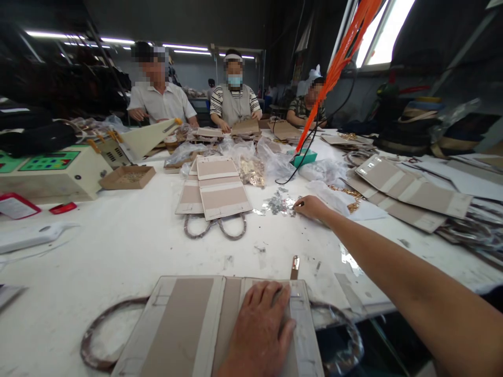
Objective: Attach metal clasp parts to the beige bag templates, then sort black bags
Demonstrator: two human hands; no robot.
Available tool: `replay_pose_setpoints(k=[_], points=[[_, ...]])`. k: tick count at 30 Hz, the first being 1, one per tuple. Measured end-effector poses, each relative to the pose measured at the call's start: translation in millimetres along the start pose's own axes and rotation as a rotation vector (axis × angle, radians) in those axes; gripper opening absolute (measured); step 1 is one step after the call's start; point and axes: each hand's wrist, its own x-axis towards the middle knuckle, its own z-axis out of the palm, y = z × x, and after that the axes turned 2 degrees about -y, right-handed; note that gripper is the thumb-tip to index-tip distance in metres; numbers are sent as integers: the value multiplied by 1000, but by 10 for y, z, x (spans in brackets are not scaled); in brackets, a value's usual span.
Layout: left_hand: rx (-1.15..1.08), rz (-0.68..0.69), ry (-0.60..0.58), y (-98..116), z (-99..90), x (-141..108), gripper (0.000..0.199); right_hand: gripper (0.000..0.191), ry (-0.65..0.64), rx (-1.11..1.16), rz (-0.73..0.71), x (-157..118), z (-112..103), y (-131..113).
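Note:
A flat beige bag panel [181, 324] with looped dark handles lies at the table's near edge. On its right part rests my left hand [261, 324], palm down, fingers extended and lying flat. My right hand [310, 207] reaches far forward to a scattered pile of small silvery metal pieces [277, 203]. Its fingers are pinched together at the pile's right side, with a small dark thing at the fingertips that I cannot make out. A short strap with a metal end [294, 267] sticks out beyond the panel's far edge.
Stacked panels [220, 191] with handles lie mid-table, and more panels [412, 191] are at the right. A cardboard tray [129, 177] and a machine [51, 173] stand left. Orange strands [334, 73] hang above a green box [304, 157]. Three people sit across the table.

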Motion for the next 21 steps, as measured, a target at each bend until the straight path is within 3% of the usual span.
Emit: replay_pose_setpoints(k=[4, 7, 9, 11, 14, 16, 18, 21], points=[[47, 16, 7, 68, -40, 18, 58, 29, 133, -29, -44, -152, -50, -114], [82, 37, 17, 90, -58, 29, 58, 35, 171, 54, -76, -563, -173, -261], [102, 48, 22, 95, -56, 31, 57, 39, 83, 260, -55, -1027, -262, -365], [122, 59, 26, 103, -48, 34, 56, 39, -90, 424, -23, -1597, -289, -456], [153, 71, 33, 119, -35, 42, 54, 38, -327, 517, 27, -2420, -124, -541], [174, 76, 41, 127, -26, 46, 54, 33, -392, 533, 77, -2803, 81, -569], [188, 81, 49, 131, -16, 45, 54, 28, -395, 531, 125, -3014, 272, -587], [198, 94, 66, 130, -7, 32, 54, 23, -323, 494, 139, -3092, 427, -607]])
